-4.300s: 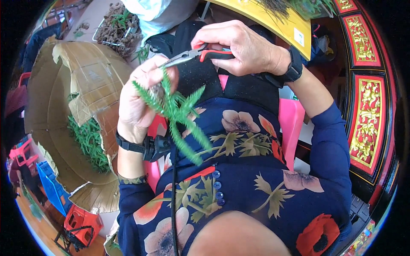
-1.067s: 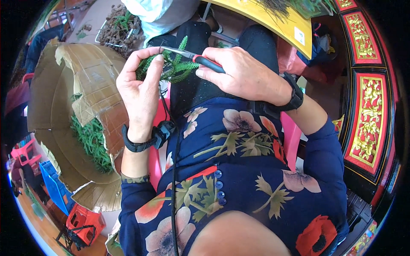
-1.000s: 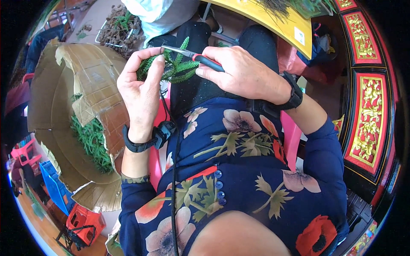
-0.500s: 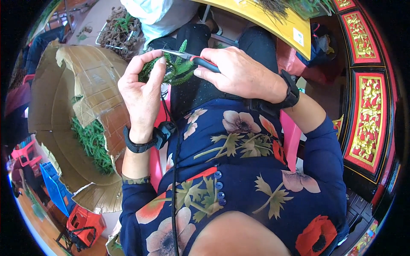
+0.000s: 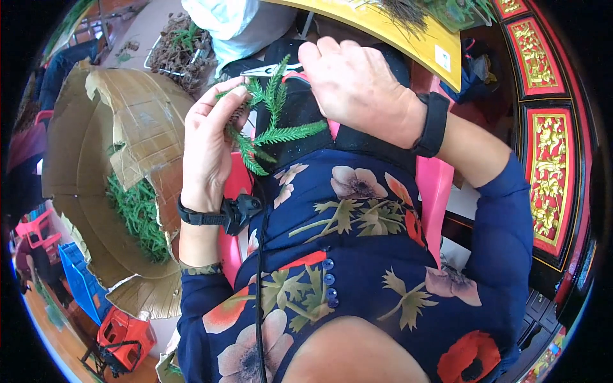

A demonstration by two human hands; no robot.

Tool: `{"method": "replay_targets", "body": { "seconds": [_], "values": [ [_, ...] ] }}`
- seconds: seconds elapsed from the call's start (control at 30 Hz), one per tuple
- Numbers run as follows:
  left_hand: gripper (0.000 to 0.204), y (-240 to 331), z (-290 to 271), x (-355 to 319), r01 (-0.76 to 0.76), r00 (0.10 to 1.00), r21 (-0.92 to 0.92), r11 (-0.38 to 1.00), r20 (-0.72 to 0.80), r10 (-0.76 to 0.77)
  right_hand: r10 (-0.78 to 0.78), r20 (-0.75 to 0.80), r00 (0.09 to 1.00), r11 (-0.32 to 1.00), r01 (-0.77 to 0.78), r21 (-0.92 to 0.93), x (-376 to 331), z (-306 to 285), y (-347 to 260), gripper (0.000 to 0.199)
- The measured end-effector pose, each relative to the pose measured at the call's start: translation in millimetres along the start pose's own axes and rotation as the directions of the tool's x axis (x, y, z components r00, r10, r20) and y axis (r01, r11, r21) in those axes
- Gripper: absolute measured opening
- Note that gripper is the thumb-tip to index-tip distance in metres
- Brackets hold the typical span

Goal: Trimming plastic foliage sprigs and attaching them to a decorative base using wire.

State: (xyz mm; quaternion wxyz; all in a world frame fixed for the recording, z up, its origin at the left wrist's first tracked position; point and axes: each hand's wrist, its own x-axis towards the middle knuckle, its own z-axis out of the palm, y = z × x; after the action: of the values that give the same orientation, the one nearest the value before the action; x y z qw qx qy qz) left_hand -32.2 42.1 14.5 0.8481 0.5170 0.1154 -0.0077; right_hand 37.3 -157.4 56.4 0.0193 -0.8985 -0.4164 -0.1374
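My left hand (image 5: pixel 207 137) pinches a green artificial pine sprig (image 5: pixel 290 133) between thumb and fingers, above my lap. Its needled branches fan out to the right and downward, and something brownish shows beside the thumb. My right hand (image 5: pixel 357 89), closed with its back toward me, grips long-nose pliers (image 5: pixel 263 71) with red on the handle. The metal jaws point left and reach to the left fingertips, at the top of the sprig. Most of the handles are hidden in the right hand. Whether the jaws bite on anything is too small to tell.
To my left stands a torn cardboard box (image 5: pixel 143 137) holding many green sprigs (image 5: pixel 137 217). Beyond it are a white basket (image 5: pixel 150 60) of brown pieces and a white bag (image 5: pixel 236 38). A yellow table (image 5: pixel 440 41) juts in ahead. Carved red-and-gold panels (image 5: pixel 549 179) line the right.
The sprig has turned, its branches now spreading toward me and to the right. My right hand has rolled over and lifted slightly, its back now covering the handles. The left hand has shifted little.
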Motion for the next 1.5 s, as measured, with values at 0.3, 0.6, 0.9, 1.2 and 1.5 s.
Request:
{"method": "replay_targets", "body": {
  "seconds": [0.3, 0.6, 0.9, 1.2, 1.5],
  "values": [
    [0.019, -6, 0, 3, 0.092, 0.996, -0.111, 0.99, 0.01, -0.092, -0.197, -0.089, 0.976, 0.766, 0.097, -0.635, 13, -19, -12, 0.02],
    [0.022, -7, 6, 1, -0.131, 0.989, 0.177, 0.976, -0.047, 0.141, 0.055, -0.032, 0.998, 0.929, -0.063, -0.366, 5, -27, -4, 0.02],
    [0.022, -7, 13, -2, -0.272, 0.943, 0.314, 0.91, -0.102, 0.317, 0.148, 0.152, 0.977, 0.939, -0.187, 0.289, -9, -27, -2, 0.015],
    [0.022, -5, 16, -5, -0.334, 0.921, 0.308, 0.891, -0.093, 0.378, 0.034, 0.36, 0.932, 0.8, -0.241, 0.549, -2, -10, 3, 0.026],
    [0.028, -3, 15, -5, -0.284, 0.941, 0.377, 0.882, -0.069, 0.333, -0.089, 0.489, 0.868, 0.766, -0.255, 0.59, 4, -7, 15, 0.034]
  ]
}}
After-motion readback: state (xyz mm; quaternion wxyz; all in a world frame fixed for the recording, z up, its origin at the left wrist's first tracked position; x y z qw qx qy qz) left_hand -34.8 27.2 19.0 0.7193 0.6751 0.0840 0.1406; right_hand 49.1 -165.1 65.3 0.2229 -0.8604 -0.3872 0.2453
